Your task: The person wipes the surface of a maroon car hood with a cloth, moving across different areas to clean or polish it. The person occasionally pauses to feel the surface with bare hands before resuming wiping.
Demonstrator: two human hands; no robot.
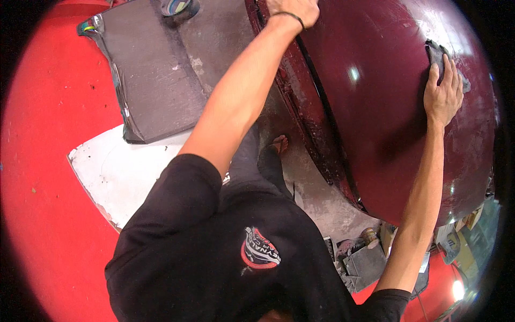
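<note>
A glossy maroon car body panel (370, 86), apparently a hood, curves across the right side. On its far right part, my right hand (444, 94) presses a dark grey folded pad (437, 53), cloth or abrasive sheet, against the paint with the fingers laid over it. A dull, smeared patch shows beside those fingers. My left hand (295, 11) is at the top of the picture, by the panel's left edge, a dark band around its wrist. The frame cuts off most of its fingers, so their grip is hidden.
A dark, film-wrapped flat panel (150, 70) lies left, with a round container (176, 6) at its far end. Below it is a white panel (120, 172) on a red floor (48, 161). Behind my right arm sit a small can (370, 236) and a dark box (365, 266).
</note>
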